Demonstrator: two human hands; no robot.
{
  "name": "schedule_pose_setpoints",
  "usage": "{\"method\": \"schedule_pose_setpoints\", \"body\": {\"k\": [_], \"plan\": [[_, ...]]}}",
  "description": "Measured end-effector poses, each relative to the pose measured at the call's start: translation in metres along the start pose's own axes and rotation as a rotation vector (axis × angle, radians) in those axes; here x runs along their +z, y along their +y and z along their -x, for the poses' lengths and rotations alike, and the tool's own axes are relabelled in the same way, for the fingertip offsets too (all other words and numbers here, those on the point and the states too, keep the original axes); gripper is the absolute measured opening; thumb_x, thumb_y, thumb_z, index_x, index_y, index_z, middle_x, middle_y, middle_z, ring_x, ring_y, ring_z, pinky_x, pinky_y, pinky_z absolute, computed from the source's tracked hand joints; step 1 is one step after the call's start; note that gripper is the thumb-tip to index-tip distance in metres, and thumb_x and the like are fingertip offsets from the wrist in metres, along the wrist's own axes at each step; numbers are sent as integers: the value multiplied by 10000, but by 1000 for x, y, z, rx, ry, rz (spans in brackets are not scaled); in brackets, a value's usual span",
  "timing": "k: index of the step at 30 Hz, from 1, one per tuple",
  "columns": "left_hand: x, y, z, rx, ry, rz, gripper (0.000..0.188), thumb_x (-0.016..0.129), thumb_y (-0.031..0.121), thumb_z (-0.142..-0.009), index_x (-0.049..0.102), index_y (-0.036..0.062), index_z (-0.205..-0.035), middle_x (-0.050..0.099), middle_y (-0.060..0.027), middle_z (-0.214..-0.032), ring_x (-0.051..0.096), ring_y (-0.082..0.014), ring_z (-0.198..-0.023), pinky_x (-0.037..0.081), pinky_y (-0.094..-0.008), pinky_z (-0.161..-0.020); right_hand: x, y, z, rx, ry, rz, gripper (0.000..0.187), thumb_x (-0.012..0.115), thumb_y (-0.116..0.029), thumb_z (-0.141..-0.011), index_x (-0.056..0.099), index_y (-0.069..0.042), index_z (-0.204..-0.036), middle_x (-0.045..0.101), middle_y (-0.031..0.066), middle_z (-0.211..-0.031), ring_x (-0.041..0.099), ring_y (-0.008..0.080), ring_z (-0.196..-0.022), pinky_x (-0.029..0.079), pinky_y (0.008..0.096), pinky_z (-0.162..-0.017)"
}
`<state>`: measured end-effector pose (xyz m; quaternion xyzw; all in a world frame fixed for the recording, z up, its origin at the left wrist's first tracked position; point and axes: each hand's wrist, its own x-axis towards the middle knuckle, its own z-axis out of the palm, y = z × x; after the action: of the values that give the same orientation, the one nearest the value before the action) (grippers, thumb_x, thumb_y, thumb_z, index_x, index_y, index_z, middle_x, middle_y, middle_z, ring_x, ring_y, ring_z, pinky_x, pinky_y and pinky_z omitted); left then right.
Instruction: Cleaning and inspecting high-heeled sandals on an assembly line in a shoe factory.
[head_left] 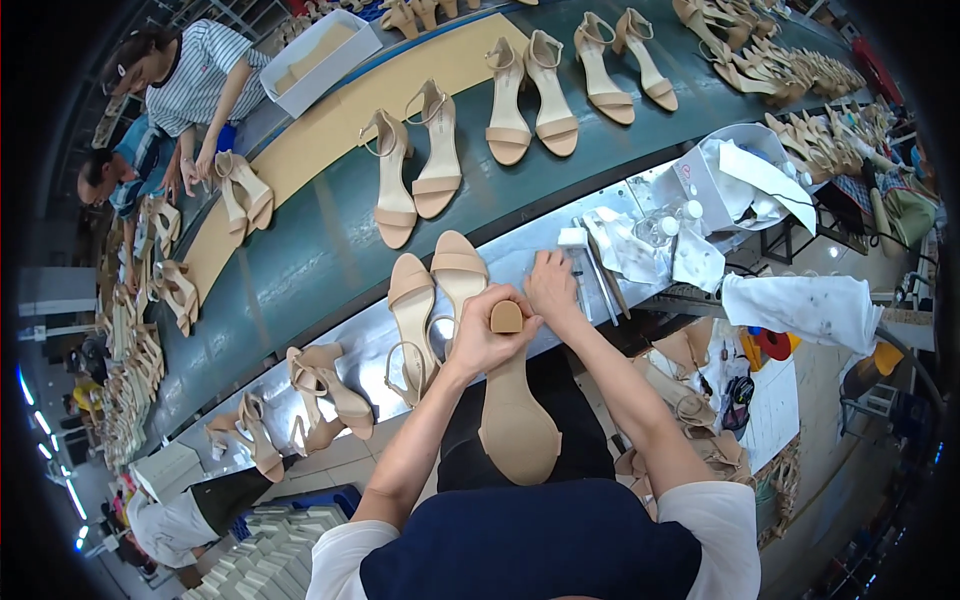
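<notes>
Firmly, the left hand (486, 338) is wrapped around the heel end of a beige sandal (521, 430), held over the lap with its sole up and its toe pointing near. To the right, the right hand (553, 288) rests on the metal bench (512, 257), fingers bent; whether they grip anything I cannot tell. Just beyond it sits a white block (572, 238), with thin tools (614, 287) to the right. Left of the hands lies a sandal pair (411, 300). Farther off, more sandals (436, 150) stand on a green belt (320, 240).
</notes>
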<state>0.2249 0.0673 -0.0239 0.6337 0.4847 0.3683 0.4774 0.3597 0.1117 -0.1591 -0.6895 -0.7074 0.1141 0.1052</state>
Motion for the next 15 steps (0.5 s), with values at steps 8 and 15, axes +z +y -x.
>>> {"method": "schedule_pose_setpoints", "body": {"k": [8,15], "plan": [[2,-14,-3,-9,-46,-22,179,723,59,-685,553,34,-738,569,-30,-686,544,-114,-659,436,-252,-617,-99,15,45,156,114,-1359,300,488,-108,-861,530,21,-1127,609,114,-775,559,117,-648,470,274,-615],[5,3,-17,83,-71,-12,224,708,58,-603,569,18,-774,568,-135,-720,560,-313,-719,439,-359,-629,-188,-49,78,132,101,-854,230,632,-129,-841,565,13,-1009,604,40,-660,543,79,-587,423,252,-518]]}}
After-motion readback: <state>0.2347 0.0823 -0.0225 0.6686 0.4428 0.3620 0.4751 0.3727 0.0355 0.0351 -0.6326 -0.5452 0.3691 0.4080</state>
